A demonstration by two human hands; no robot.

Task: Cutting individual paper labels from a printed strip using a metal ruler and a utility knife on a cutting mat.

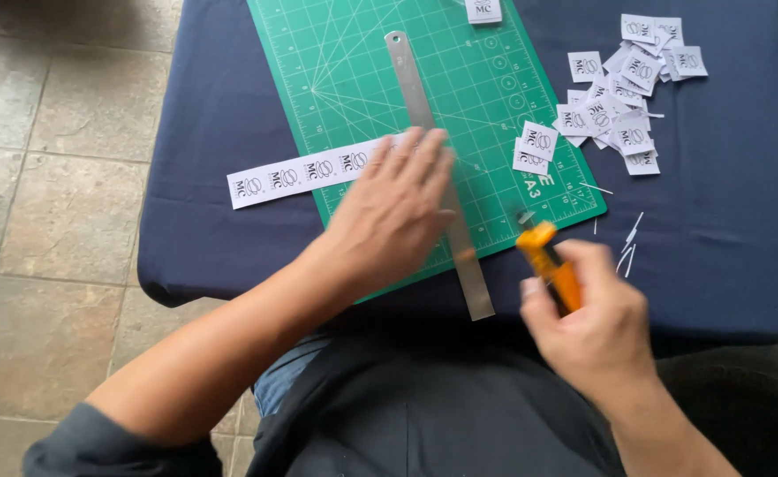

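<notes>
A single camera, worn on the person's head, looks steeply down and slightly forward over the lap onto the near edge of the desk [716, 221]. It sits close: the forearms enter from the bottom edge, and the green cutting mat [354, 79] runs off the top. Tiled floor [53, 177] fills the left side. There is no second view to overlap with.

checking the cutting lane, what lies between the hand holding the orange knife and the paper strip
In the head view, the metal ruler lies between the right hand with the orange knife and the paper strip, pinned flat by the left hand.
</notes>
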